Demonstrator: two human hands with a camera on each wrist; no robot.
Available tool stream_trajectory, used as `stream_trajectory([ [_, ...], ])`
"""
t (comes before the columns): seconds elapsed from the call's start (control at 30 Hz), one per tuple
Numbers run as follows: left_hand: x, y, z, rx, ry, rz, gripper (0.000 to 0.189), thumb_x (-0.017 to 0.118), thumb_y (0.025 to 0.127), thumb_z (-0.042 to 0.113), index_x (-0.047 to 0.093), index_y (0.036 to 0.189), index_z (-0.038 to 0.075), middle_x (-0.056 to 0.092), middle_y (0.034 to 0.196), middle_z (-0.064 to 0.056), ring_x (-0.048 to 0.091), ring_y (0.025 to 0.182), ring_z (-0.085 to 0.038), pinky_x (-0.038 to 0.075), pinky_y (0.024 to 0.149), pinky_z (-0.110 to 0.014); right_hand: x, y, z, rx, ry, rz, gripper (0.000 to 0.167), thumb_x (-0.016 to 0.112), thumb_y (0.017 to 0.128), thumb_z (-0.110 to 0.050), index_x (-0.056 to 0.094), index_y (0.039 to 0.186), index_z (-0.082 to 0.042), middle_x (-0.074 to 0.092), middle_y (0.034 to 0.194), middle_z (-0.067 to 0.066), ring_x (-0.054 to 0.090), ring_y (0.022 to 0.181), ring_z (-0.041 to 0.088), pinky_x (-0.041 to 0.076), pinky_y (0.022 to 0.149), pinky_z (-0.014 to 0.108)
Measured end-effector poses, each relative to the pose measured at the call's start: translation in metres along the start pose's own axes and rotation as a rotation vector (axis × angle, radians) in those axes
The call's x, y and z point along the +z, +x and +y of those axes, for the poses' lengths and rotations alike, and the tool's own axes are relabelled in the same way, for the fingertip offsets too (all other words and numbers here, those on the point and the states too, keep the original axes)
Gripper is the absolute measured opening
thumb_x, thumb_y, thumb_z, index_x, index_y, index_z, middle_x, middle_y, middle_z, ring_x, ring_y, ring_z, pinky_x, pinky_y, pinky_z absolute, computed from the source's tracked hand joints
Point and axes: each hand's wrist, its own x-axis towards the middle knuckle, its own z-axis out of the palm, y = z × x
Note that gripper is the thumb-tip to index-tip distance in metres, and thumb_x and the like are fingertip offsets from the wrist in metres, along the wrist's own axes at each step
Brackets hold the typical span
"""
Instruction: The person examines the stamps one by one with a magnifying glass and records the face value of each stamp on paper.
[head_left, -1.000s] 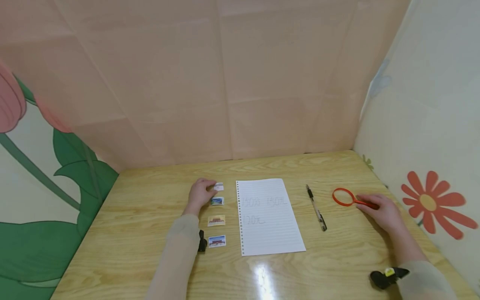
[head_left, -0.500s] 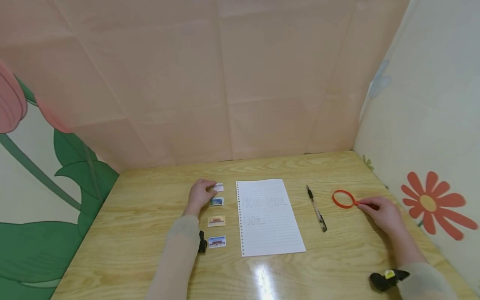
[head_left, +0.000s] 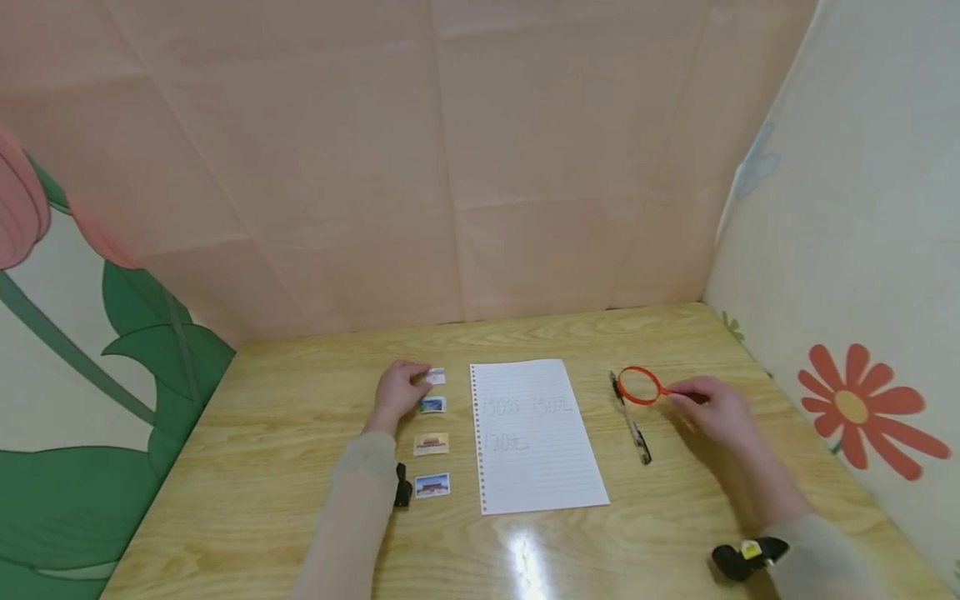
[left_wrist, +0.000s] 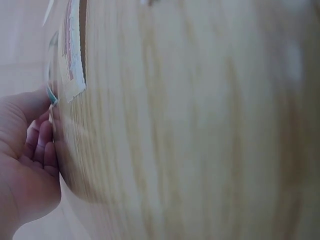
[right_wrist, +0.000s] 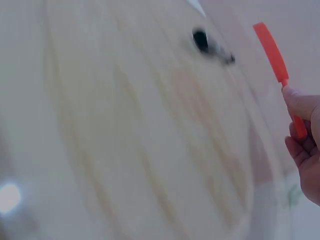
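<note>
My left hand [head_left: 400, 390] rests on the table at the far end of a column of stamps, finger and thumb at the edges of a pale stamp [head_left: 436, 377]. Below it lie a blue-green stamp [head_left: 432, 406], a yellowish stamp [head_left: 431, 444] and a stamp with a red building [head_left: 432, 486]. In the left wrist view the outer fingers are curled under, by a stamp's corner. My right hand [head_left: 711, 408] pinches the handle of a red magnifying glass [head_left: 659, 391]. The right wrist view has the magnifying glass [right_wrist: 272, 52] raised above the table, lens edge-on.
A lined sheet of paper [head_left: 540, 475] with handwriting lies mid-table. Right of it is a black-capped pen [head_left: 633, 429], its far end overlapped by the lens rim in the head view. A pink sheet [head_left: 360, 167] backs the wooden table [head_left: 247, 467]; a flower-printed wall [head_left: 862, 250] stands right.
My right hand has lifted the magnifying glass off the table and moved it left, from right of the pen to over its far end. My left hand has stayed at the far stamp.
</note>
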Motion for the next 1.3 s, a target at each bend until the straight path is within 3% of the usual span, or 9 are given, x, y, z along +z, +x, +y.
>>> stream_trajectory([
  [0.13,0.000,0.001,0.000,0.003,0.011,0.001,0.034,0.074,0.090,0.015,0.070,0.124,0.009,0.060,0.124,-0.013,0.055,0.116,-0.033,0.041,0.104,-0.047,0.017,0.012,-0.021,-0.105,0.035,-0.011,0.009,0.076,0.086,-0.004,0.076,0.095,-0.004,0.069,0.092,0.010,0.054,0.082,0.001,0.044,0.069,0.012],
  [0.5,0.003,0.004,0.003,0.011,0.057,0.001,0.034,0.073,0.091,0.013,0.069,0.124,0.008,0.061,0.123,-0.015,0.055,0.115,-0.033,0.040,0.103,-0.047,0.090,0.035,-0.080,-0.183,0.146,-0.078,0.012,0.080,0.081,-0.001,0.078,0.089,-0.009,0.069,0.087,0.003,0.059,0.084,0.020,0.047,0.073,0.026],
  [0.63,0.003,0.004,0.005,0.005,0.064,-0.003,0.035,0.072,0.092,0.013,0.068,0.126,0.008,0.061,0.123,-0.015,0.055,0.115,-0.033,0.040,0.103,-0.047,0.116,0.042,-0.100,-0.191,0.154,-0.116,0.010,0.081,0.081,-0.003,0.079,0.088,-0.009,0.069,0.086,0.001,0.059,0.085,0.022,0.048,0.074,0.032],
  [0.87,0.002,0.003,0.006,0.013,0.067,-0.005,0.036,0.072,0.092,0.013,0.067,0.127,0.008,0.060,0.124,-0.016,0.055,0.115,-0.034,0.041,0.103,-0.048,0.152,0.056,-0.128,-0.291,0.125,-0.114,0.007,0.080,0.080,-0.003,0.078,0.086,-0.007,0.069,0.081,0.000,0.060,0.079,0.022,0.048,0.074,0.036],
  [1.3,-0.003,0.001,0.007,0.010,0.042,-0.007,0.037,0.073,0.090,0.013,0.067,0.127,0.006,0.061,0.123,-0.017,0.055,0.116,-0.035,0.040,0.104,-0.048,0.204,0.080,-0.180,-0.216,0.059,-0.073,0.005,0.081,0.081,-0.008,0.079,0.084,-0.011,0.068,0.081,0.001,0.059,0.079,0.020,0.047,0.075,0.037],
])
